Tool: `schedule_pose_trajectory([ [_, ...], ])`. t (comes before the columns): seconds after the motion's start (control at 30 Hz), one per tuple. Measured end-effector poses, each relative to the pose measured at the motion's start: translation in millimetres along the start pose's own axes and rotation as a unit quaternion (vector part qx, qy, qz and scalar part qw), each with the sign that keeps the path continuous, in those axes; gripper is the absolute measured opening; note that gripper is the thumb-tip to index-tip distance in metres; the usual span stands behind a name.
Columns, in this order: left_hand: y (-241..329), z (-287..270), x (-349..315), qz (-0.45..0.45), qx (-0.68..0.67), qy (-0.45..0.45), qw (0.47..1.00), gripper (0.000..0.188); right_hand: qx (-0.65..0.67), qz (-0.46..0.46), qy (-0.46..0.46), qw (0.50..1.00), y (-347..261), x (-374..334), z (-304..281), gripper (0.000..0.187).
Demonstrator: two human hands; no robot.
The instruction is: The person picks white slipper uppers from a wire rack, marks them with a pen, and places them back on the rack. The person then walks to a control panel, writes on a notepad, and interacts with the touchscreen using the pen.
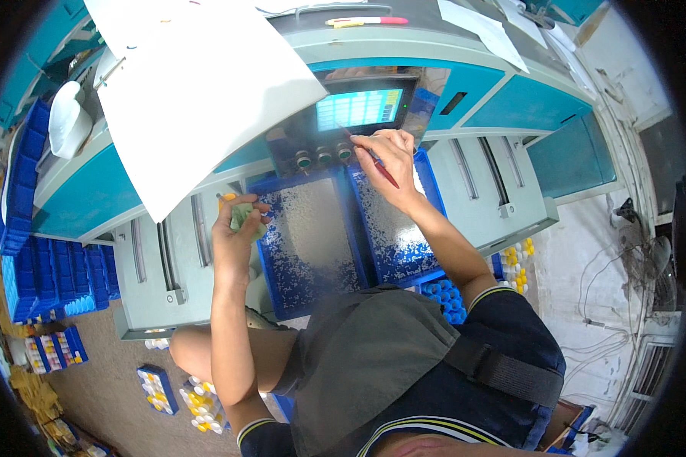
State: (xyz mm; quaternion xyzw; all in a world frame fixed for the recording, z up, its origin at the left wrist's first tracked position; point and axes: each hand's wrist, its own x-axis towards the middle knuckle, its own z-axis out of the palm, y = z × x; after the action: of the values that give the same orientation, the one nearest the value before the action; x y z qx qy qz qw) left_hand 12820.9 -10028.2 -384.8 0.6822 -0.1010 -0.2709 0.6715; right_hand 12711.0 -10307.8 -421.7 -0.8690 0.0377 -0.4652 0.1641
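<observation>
My right hand (pixel 389 161) is closed around a thin dark red pen-like stick (pixel 386 174). Its pointed end reaches toward the lit screen (pixel 358 109) of a machine panel; whether it touches, I cannot tell. Fingers curled, my left hand (pixel 236 232) grips a pale green, crumpled cloth-like thing (pixel 244 216). Something yellow-orange (pixel 225 199) shows at its fingertips. Between my arms, two blue trays (pixel 286 305) lie side by side, strewn with many small white pieces (pixel 310 221). Round buttons (pixel 324 154) sit below the screen.
A large white sheet (pixel 206 99) hangs over the machine's left front. Pale slotted tables (pixel 484 179) flank the trays. Stacked blue bins (pixel 49 274) stand at left. Crates of white and yellow caps (pixel 158 389) are on the floor. Pens (pixel 366 21) lie on top of the machine.
</observation>
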Motion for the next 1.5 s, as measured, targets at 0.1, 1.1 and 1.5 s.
schedule_pose_trajectory([
  [0.1, -0.1, -0.6, 0.2, 0.001, 0.004, 0.001, 1.0, 0.023, -0.007, 0.011, -0.003, 1.0, 0.8, -1.5, -3.1, 0.021],
  [1.1, -0.5, 0.5, -0.9, 0.013, 0.022, -0.003, 1.0, 0.021, -0.06, 0.069, -0.01, 0.996, 5.2, -10.4, -16.0, 0.015],
  [1.5, -2.1, -0.8, -0.5, 0.029, 0.012, -0.02, 0.999, 0.024, -0.046, 0.074, -0.007, 0.996, 6.4, -11.0, -16.5, 0.014],
])
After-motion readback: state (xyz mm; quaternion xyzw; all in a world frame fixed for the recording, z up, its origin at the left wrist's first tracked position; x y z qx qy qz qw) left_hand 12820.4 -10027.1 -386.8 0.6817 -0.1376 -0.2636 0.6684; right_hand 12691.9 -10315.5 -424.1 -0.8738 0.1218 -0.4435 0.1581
